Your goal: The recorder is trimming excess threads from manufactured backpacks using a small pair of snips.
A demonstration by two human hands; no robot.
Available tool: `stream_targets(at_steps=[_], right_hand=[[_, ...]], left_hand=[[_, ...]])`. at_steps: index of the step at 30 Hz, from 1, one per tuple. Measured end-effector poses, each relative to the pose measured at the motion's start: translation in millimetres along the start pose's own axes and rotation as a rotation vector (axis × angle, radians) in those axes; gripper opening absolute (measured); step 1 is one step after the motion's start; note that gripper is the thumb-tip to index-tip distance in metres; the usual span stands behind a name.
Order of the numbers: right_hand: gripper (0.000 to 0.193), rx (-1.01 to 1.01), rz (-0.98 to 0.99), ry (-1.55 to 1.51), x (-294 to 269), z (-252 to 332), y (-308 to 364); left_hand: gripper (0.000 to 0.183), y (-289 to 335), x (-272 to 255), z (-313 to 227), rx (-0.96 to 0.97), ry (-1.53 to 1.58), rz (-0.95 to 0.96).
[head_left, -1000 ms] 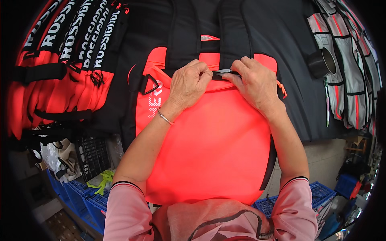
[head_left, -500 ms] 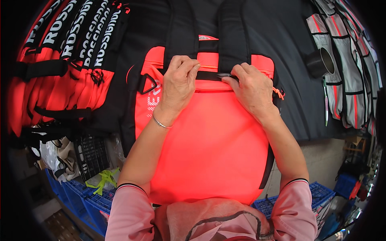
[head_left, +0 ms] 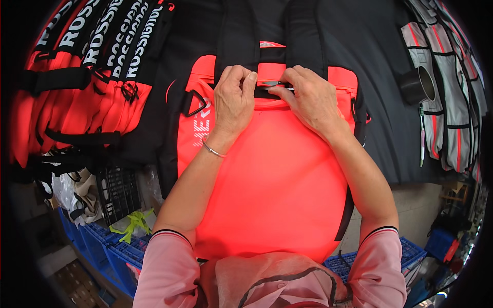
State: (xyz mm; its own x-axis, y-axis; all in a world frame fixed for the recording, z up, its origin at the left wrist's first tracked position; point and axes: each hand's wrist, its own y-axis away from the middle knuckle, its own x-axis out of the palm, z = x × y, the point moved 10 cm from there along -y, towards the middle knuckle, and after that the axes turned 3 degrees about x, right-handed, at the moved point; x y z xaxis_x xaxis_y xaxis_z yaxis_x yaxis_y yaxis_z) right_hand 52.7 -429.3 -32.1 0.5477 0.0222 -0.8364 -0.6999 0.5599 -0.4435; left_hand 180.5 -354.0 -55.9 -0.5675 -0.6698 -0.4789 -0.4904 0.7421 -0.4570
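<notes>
A bright red-orange backpack [head_left: 272, 174] with two black shoulder straps [head_left: 306, 41] lies in front of me, its upper part away from me. My right hand [head_left: 312, 100] is closed on small thread snips [head_left: 273, 83], whose blades are parted and point left along the dark band below the straps. Beside the left strap, my left hand [head_left: 234, 102] is pinched, thumb against fingers, close to the snips' tips. Whatever lies in that pinch is too small to make out. A black triangular ring [head_left: 195, 103] sits on the bag left of this hand.
Several red and black bags [head_left: 87, 102] are stacked at the left. At the right lie grey fabric pieces [head_left: 457, 102], a dark cylindrical cup [head_left: 418, 84] and a thin toothbrush-like stick [head_left: 422, 136]. Blue crates [head_left: 110, 251] stand below the black-covered table [head_left: 377, 128].
The snips show more from my right hand, with their blades parted and nearer my left hand. My left hand stays pinched. The whole view has shifted slightly.
</notes>
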Motion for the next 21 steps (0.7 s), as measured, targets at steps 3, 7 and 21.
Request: stream_targets(at_steps=[3,7,21], right_hand=[[0.028,-0.042,-0.026,-0.027,3,4,-1],[0.027,-0.065,-0.035,-0.011,5,6,1],[0.026,0.543,-0.114,-0.784,-4,-64,6]], left_hand=[[0.023,-1,0,2,-0.011,0.014,0.0],[0.024,-2,2,7,-0.033,0.028,0.017],[0.013,21,-11,-41,0.202,0.204,0.241]])
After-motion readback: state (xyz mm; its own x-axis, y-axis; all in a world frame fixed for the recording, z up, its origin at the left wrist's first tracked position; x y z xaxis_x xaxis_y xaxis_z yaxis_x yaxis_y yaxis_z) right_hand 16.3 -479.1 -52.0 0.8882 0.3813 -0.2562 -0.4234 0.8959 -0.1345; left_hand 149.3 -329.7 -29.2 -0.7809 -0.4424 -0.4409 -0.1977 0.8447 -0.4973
